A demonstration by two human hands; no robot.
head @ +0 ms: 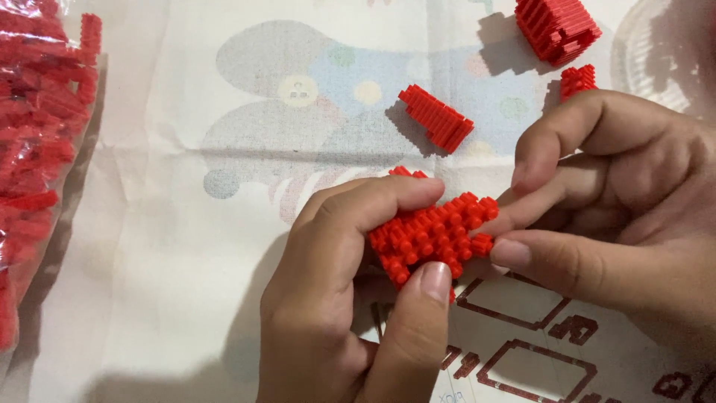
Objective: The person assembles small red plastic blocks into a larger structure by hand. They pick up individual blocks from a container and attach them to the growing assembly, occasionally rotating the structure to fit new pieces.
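A small red block assembly of studded plastic bricks (436, 235) sits low in the middle of the view, held just above a pale printed cloth (171, 246); its upper face is a grid of round studs, its outline stepped and irregular, rising toward the right; the left hand (350, 298) pinches it closed between the forefinger laid over the top edge and the thumb pressed against the lower edge, while the right hand (619, 209) grips its right end, thumb beneath and fingertips behind, the forefinger curled above it and free; the underside and the back of the assembly are hidden by the fingers, and how thick it is cannot be told; beyond it on the cloth lie a ribbed red brick piece (438, 117), a larger red brick block (556, 28) cut by the top edge, and a small red brick stub (578, 79) partly behind the right forefinger; a clear plastic bag of loose red bricks (41, 149) runs off the left edge, its contents blurred; a clear plastic dish (656, 56) at the top right is faint and partly out of view.
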